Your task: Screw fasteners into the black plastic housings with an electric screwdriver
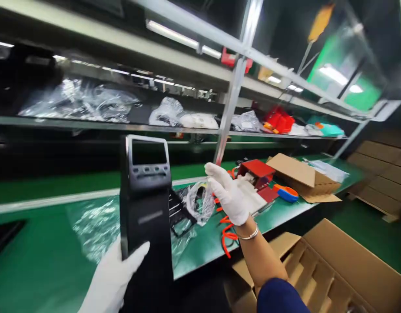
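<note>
Upright in the gloved left hand (114, 278), gripped near its base with the thumb across the front, stands a tall black device (145, 204), its screen end up over the green bench (40, 256). Just right of it, the gloved right hand (231, 195) is spread, grasping nothing, above a crumpled plastic bag (200, 202) and orange cable (227, 232). Handling would go best with a second, higher grip, since 1 low hold looks tippy.

Lighting: bright overhead tube lamps (174, 34), reflected as glare on the clear plastic wrap (96, 221) and shelf bags (79, 102). Upper background dark. Green surface (40, 261) evenly lit. Focus: soft motion blur throughout. Edges: strong wide-angle bending, tilted frame.
</note>
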`<state>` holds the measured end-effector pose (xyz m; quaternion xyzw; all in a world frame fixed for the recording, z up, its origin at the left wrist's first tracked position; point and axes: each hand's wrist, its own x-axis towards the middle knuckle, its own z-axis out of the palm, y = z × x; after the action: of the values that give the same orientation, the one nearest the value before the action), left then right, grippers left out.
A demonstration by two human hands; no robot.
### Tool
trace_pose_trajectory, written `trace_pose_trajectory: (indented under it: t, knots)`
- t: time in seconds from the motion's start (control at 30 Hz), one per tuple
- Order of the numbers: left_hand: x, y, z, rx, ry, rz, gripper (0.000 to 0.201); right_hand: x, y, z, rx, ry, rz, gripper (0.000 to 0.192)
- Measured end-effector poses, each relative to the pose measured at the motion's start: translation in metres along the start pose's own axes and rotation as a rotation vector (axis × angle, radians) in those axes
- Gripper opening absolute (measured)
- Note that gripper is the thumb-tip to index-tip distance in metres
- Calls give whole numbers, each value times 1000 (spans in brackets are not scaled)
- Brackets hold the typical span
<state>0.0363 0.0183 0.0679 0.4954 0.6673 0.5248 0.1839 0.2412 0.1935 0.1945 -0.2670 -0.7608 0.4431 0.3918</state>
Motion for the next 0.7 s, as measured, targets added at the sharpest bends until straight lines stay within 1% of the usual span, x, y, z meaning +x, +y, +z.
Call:
trace_pose_trajectory:
  t: [0.03,0.07,0.1,0.13,0.17,0.2,0.27,0.3,0.37,0.5,0.57,0.63,0.7]
  knots:
    - [1,11,-2,-166,119,-143,36,-10,19,25,31,-74,93,83]
    - [4,18,-3,-326,241,-240,46,-21,35,52,44,-179,170,90]
    - [9,23,-2,-450,354,-264,58,-34,49,78,43,-274,217,96]
    - [14,24,-1,-520,404,-247,62,-47,60,102,30,-333,239,100]
    - [18,23,1,-567,458,-256,60,-58,67,123,5,-349,247,103]
    - [20,20,2,-604,502,-273,57,-67,72,139,-28,-325,247,105]
    - [18,15,6,-660,560,-299,51,-77,77,161,-98,-249,253,110]
    - [16,14,7,-679,576,-305,49,-78,78,167,-121,-223,258,111]
    - [12,11,9,-707,590,-302,47,-77,80,172,-135,-215,239,107]
    - [12,11,12,-745,606,-310,46,-72,85,168,-153,-201,151,87]
    - [14,12,12,-753,597,-305,45,-70,87,164,-153,-180,132,81]
    - [17,12,10,-777,568,-288,44,-68,85,157,-97,-181,146,79]
    - [20,10,8,-796,524,-261,46,-63,80,148,50,-223,215,79]
